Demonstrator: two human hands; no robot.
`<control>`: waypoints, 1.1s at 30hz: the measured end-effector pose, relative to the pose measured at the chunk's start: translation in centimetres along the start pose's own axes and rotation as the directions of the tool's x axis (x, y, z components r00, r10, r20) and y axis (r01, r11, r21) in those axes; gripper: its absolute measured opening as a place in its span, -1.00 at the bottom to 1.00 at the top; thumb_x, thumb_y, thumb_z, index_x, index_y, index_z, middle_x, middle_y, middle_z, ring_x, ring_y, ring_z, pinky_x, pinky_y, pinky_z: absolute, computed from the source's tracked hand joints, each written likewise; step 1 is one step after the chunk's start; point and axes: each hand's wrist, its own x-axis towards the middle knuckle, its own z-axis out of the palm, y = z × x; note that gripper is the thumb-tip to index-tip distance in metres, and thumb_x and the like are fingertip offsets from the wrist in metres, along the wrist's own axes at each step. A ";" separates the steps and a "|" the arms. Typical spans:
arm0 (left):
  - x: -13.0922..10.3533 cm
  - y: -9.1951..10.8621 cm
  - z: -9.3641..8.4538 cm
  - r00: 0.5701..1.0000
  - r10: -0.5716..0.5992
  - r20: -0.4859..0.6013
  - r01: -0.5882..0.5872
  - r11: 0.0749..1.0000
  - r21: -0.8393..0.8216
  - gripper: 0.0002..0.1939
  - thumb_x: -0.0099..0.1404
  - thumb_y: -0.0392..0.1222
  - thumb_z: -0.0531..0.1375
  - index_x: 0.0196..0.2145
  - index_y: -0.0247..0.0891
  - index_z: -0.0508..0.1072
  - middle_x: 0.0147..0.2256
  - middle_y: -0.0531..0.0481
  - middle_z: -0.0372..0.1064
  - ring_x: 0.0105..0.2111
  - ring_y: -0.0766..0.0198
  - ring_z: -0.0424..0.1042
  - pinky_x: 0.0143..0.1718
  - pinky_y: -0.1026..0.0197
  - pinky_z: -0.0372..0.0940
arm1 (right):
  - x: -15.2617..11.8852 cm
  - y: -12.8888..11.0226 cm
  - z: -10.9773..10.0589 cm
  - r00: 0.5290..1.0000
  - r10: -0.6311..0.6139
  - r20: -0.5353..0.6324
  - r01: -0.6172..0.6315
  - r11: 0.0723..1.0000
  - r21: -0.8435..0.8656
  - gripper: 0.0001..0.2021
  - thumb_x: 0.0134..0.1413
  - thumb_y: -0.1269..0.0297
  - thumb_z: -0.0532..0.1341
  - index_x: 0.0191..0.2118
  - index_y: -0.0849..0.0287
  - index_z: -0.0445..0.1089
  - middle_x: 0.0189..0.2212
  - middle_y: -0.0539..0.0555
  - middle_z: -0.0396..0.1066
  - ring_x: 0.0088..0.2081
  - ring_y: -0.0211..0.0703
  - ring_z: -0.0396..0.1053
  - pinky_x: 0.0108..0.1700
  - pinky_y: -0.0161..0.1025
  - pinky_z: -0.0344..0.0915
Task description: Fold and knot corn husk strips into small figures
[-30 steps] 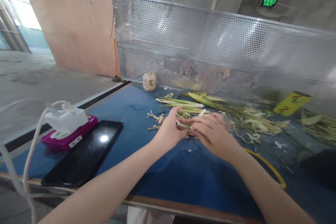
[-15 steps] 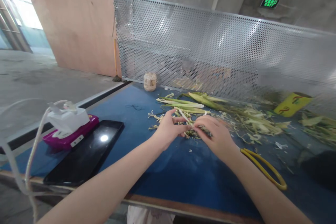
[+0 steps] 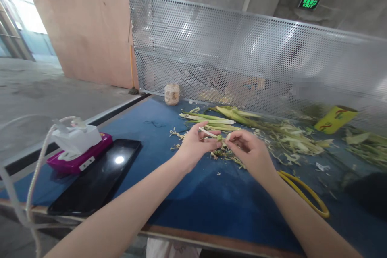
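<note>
Above the middle of the table, my left hand pinches a narrow pale husk strip with a green bit near its end. Facing it, my right hand has thumb and fingertips pressed together on the other end of the strip. The fingertips of both hands almost meet, and part of the strip is hidden by them. Beneath and behind the hands lie small twisted, braided husk pieces. Long green husk leaves rest just beyond, and a pile of shredded husk spreads to the right.
A black phone and a magenta power strip with white plugs lie at left. A yellow loop is partly behind my right forearm. A yellow cylinder and a clear jar stand by the perforated metal screen.
My right hand has turned slightly and its fingers have shifted along the strip. The strip now lies flatter between my hands. My left hand has hardly moved.
</note>
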 end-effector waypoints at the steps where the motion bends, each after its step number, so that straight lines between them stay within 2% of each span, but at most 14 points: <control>1: 0.1 0.0 0.0 1.000 0.004 0.006 -0.003 1.000 -0.002 -0.34 -0.08 -0.54 0.24 -0.03 -0.30 0.12 -0.26 -0.10 0.41 -0.46 0.40 0.41 -0.41 0.29 0.25 | 0.0 0.0 0.0 1.000 0.017 -0.012 -0.016 0.999 0.034 -0.91 -0.05 0.28 0.18 -0.41 0.14 0.25 -0.44 0.01 0.35 -0.40 -0.22 0.35 -0.30 -0.26 0.31; 4: 0.2 -0.1 0.0 0.999 0.004 0.034 -0.004 1.000 -0.009 -0.34 -0.11 -0.54 0.26 -0.04 -0.29 0.15 -0.26 -0.09 0.42 -0.45 0.39 0.41 -0.41 0.30 0.25 | 0.2 0.1 0.0 0.997 0.069 -0.040 -0.065 0.992 0.108 -0.84 -0.10 0.25 0.22 -0.42 0.14 0.20 -0.48 -0.01 0.34 -0.42 -0.23 0.35 -0.33 -0.26 0.31; 8: 0.1 -0.1 0.2 0.998 0.025 0.062 -0.027 0.999 0.035 -0.37 -0.10 -0.44 0.30 -0.05 -0.30 0.18 -0.29 -0.10 0.43 -0.47 0.39 0.39 -0.52 0.35 0.19 | 0.3 0.3 0.1 0.994 0.108 -0.028 -0.104 0.988 0.113 -0.77 -0.15 0.26 0.25 -0.33 0.14 0.20 -0.50 -0.01 0.37 -0.44 -0.22 0.34 -0.37 -0.26 0.29; 13: 0.0 0.0 0.3 0.999 0.037 0.035 -0.038 0.998 0.043 -0.36 -0.11 -0.44 0.30 -0.05 -0.32 0.17 -0.36 -0.07 0.45 -0.51 0.40 0.37 -0.54 0.35 0.18 | 0.3 0.7 0.3 0.993 0.113 0.018 -0.114 0.983 0.144 -0.82 -0.17 0.25 0.26 -0.40 0.16 0.27 -0.47 0.01 0.35 -0.38 -0.20 0.34 -0.33 -0.26 0.28; 18: -0.1 0.1 0.5 0.996 0.057 0.074 -0.060 0.997 0.038 -0.30 -0.11 -0.49 0.29 -0.01 -0.29 0.14 -0.35 -0.01 0.44 -0.51 0.42 0.38 -0.50 0.35 0.23 | 0.3 0.9 0.2 0.967 0.253 0.037 -0.253 0.927 0.277 -0.81 -0.14 0.16 0.24 -0.46 0.18 0.33 -0.55 -0.04 0.31 -0.51 -0.30 0.26 -0.42 -0.31 0.22; 25: -0.4 -0.1 0.5 0.982 0.145 0.120 -0.158 0.982 0.104 -0.34 -0.09 -0.46 0.29 -0.03 -0.31 0.15 -0.37 0.02 0.42 -0.46 0.42 0.38 -0.32 0.28 0.28 | 0.2 0.5 0.2 0.971 0.241 0.004 -0.236 0.947 0.216 -0.83 -0.16 0.20 0.26 -0.51 0.18 0.34 -0.56 -0.03 0.34 -0.49 -0.30 0.26 -0.42 -0.33 0.20; 30: -0.4 -0.1 0.6 0.990 0.113 0.087 -0.123 0.985 0.123 -0.34 -0.06 -0.46 0.26 0.00 -0.34 0.13 -0.39 -0.02 0.44 -0.41 0.38 0.40 -0.30 0.27 0.27 | 0.2 0.4 0.4 0.962 0.271 0.041 -0.269 0.909 0.318 -0.83 -0.16 0.24 0.27 -0.42 0.18 0.30 -0.55 -0.05 0.36 -0.49 -0.33 0.29 -0.41 -0.36 0.23; 33: -0.3 0.0 0.6 0.993 0.115 0.037 -0.119 0.981 0.152 -0.33 -0.05 -0.44 0.27 0.02 -0.34 0.13 -0.39 -0.04 0.45 -0.40 0.36 0.40 -0.29 0.25 0.26 | 0.2 0.4 0.4 0.960 0.267 0.080 -0.278 0.910 0.308 -0.82 -0.15 0.23 0.26 -0.42 0.18 0.28 -0.54 -0.04 0.37 -0.52 -0.34 0.29 -0.46 -0.36 0.23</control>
